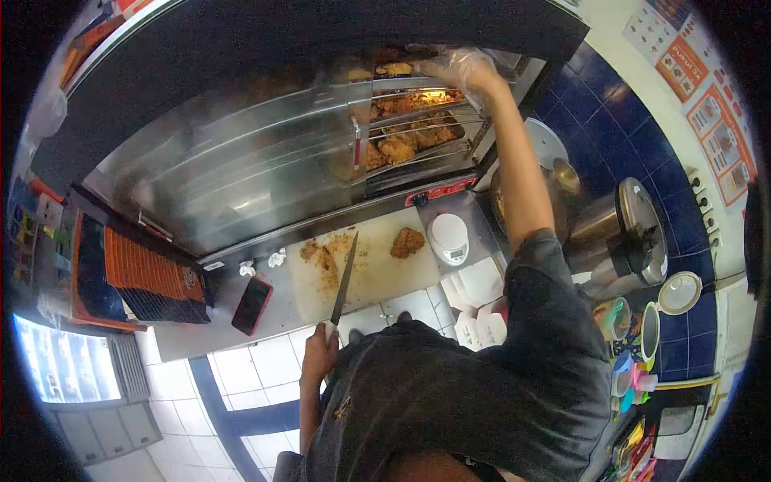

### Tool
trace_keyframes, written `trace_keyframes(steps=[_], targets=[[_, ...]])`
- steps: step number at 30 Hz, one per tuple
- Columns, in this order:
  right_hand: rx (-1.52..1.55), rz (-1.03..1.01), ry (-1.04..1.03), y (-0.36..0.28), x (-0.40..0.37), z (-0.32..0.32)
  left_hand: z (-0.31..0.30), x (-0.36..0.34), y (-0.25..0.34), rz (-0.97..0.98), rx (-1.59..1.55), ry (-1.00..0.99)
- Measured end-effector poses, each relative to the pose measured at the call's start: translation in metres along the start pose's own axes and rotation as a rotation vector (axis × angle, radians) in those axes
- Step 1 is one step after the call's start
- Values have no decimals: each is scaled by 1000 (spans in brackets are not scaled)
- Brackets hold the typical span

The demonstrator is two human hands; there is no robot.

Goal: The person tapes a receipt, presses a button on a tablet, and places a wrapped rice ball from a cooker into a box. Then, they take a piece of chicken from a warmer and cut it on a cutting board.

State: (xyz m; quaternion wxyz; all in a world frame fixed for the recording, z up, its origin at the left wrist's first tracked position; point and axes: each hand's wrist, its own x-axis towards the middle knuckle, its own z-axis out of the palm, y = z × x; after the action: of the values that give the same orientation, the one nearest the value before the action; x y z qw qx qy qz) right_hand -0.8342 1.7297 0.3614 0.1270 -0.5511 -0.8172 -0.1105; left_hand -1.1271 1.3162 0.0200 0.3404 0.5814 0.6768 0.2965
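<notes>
My left hand (320, 353) is wrapped round the handle of a long knife (346, 277), its blade pointing up over the cutting board (361, 294). Crumbs and small fried bits (323, 261) lie on the board's left part, and one fried piece (407, 243) rests on its right part. My right hand (466, 71), in a clear plastic glove, reaches inside the glass display warmer (233, 177) at the top shelf, beside fried pieces (393, 70). Its fingertips are blurred, and I cannot make out whether they hold anything. More fried chicken (397, 149) sits on the lower racks.
A white scale (448, 238) stands right of the board. A phone (252, 306) and crumpled white scraps (277, 258) lie to the left, near a stack of folded orange boxes (148, 269). Metal pots (614, 241) stand at right, with colourful containers (622, 377) below them.
</notes>
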Motion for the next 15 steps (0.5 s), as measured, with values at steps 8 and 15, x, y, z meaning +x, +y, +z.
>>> trace_keyframes(steps=[8, 15], targets=[[-248, -64, -24, 32, 31, 25, 1, -6, 0, -46, -31, 19], [611, 273, 288, -3, -22, 21, -2, -6, 3, -43, -21, -24]])
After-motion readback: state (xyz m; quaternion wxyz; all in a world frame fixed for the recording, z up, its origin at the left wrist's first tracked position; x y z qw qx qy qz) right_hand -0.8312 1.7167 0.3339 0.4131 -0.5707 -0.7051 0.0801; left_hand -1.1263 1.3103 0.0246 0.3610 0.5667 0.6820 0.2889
